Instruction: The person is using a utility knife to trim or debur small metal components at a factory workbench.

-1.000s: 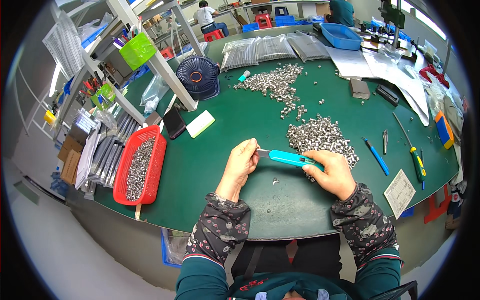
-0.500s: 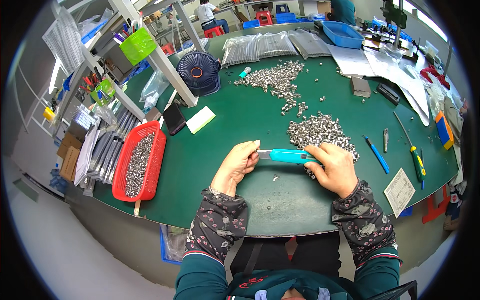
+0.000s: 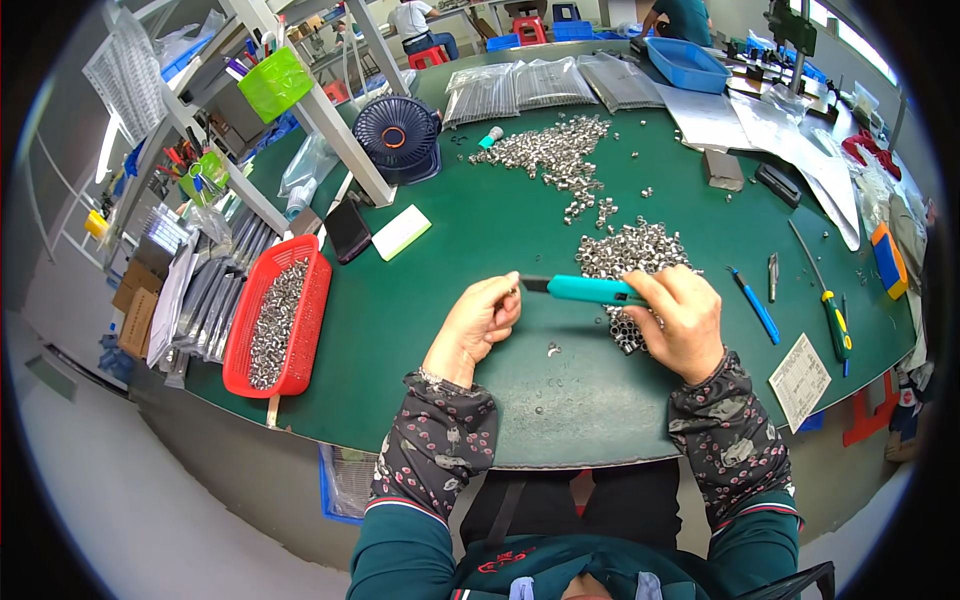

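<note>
My right hand (image 3: 682, 322) is closed round the turquoise handle of a utility knife (image 3: 590, 290). The knife lies nearly level, its blade (image 3: 536, 284) pointing left at the fingertips of my left hand (image 3: 478, 325). That hand is closed in a pinch on a small metal ring (image 3: 512, 290), mostly covered by the fingers. Behind and beside the knife lies a pile of short metal rings (image 3: 635, 252), partly hidden by my right hand. A few tiny metal bits (image 3: 553, 349) rest on the green table (image 3: 590, 420) between my forearms.
A red basket (image 3: 322, 320) of metal rings stands left, near a phone (image 3: 347, 232) and a fan (image 3: 397, 140). Farther back lies another ring pile (image 3: 550, 158). To the right are a blue pen-like tool (image 3: 757, 310), a screwdriver (image 3: 835, 325) and a paper label (image 3: 800, 382).
The knife has tilted and lifted a little, its blade now darker and angled upward at the left hand's fingertips. My right hand has moved slightly right and up; the left has barely moved.
</note>
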`<state>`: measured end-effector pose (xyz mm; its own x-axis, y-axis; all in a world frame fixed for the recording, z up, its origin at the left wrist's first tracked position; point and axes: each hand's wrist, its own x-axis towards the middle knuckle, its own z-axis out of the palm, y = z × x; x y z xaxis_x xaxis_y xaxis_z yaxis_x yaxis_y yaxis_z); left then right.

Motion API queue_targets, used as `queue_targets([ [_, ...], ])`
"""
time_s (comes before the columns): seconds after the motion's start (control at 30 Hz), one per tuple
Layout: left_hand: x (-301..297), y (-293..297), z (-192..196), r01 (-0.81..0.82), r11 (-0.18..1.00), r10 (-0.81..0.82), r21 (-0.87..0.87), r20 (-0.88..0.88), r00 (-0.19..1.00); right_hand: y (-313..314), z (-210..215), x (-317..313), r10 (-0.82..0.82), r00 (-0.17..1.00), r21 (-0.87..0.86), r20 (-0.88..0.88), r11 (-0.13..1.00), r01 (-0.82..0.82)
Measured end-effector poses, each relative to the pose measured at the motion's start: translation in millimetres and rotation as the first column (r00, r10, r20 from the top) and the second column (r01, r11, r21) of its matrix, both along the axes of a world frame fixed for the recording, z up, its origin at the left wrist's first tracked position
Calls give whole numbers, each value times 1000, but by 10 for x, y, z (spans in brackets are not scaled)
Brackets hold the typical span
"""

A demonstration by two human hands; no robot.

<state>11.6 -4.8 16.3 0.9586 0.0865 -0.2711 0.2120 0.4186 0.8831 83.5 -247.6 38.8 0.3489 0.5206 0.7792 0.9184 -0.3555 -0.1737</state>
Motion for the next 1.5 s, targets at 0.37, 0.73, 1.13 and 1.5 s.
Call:
queue_targets([
  [0.37,21,-256,83,-37,990,15,138,159,987,-10,-43,81,-284,956,33,-71,957,287],
  [0.73,90,-926,-94,-199,243,-426,949,288,858,-2,-44,35,-253,963,76,-93,963,260],
  [1.13,105,-780,-99,-31,641,-175,767,185,967,5,-47,36,-230,967,60,-110,970,237],
  [1.5,47,-753,-123,-38,398,-476,917,242,846,31,-88,63,-244,960,30,-140,968,250],
])
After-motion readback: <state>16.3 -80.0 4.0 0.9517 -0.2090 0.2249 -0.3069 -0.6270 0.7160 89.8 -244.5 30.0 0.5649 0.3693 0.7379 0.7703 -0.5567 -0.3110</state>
